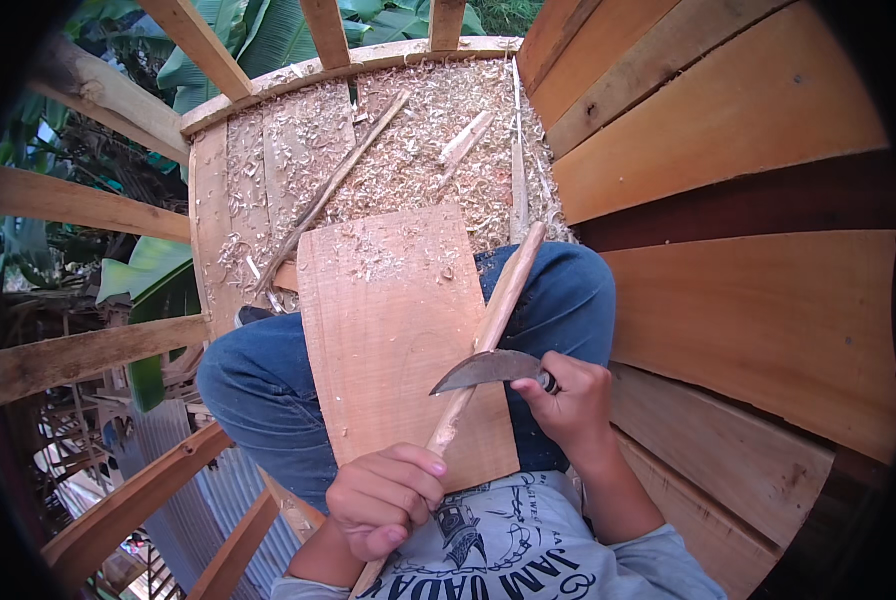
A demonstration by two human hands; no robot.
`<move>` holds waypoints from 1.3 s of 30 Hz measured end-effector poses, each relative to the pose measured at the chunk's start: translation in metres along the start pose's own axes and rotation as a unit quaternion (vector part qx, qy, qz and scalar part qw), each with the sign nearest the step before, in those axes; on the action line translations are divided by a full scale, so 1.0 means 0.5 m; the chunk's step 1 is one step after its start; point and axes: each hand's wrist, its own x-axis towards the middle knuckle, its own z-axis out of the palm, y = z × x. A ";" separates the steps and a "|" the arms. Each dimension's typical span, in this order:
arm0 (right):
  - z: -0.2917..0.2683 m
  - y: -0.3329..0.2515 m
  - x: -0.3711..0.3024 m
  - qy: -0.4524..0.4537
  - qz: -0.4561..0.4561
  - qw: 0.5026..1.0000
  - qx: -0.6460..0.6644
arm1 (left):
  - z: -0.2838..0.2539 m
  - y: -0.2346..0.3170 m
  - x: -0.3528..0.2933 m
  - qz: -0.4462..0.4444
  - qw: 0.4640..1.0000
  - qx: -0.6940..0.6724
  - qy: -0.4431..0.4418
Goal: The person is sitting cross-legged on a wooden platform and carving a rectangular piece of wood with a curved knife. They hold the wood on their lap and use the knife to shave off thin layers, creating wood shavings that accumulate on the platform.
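Note:
My left hand (386,498) is closed around the lower part of a long wooden stick (505,303), which slants up and to the right across my lap. In my right hand (570,404) is a knife (485,369) with a broad curved blade; its dark handle is mostly hidden by my fingers. The blade lies across the stick near its middle, pointing left, with my thumb against the blade's base. Below the stick, a flat wooden board (393,345) rests on my legs, with some shavings on its far end.
Curled wood shavings (408,135) cover much of the plank floor ahead. A thin stick (338,180) and a short wood piece (465,138) lie among them. A plank wall (748,310) stands close on my right. Wooden rails (93,350) run along the left, with banana leaves beyond.

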 end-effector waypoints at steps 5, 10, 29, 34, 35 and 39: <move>0.015 0.024 0.011 0.051 0.043 0.998 0.002 | -0.002 0.003 0.003 -0.010 1.000 0.000 -0.006; -0.033 0.066 0.051 0.044 0.157 0.983 0.085 | -0.004 0.006 -0.005 -0.009 1.000 0.003 -0.011; -0.028 0.058 0.045 0.007 0.140 0.983 0.116 | -0.005 0.003 -0.002 -0.018 1.000 -0.002 -0.003; -0.020 -0.050 -0.020 -0.140 -0.006 0.984 0.112 | -0.008 -0.006 0.001 -0.011 1.000 -0.017 -0.005; -0.014 -0.054 -0.025 -0.155 -0.015 0.982 0.107 | -0.008 -0.007 -0.002 -0.011 1.000 -0.021 0.003; -0.010 0.001 0.015 -0.068 -0.006 0.998 0.006 | -0.011 -0.002 0.003 -0.009 1.000 -0.005 0.005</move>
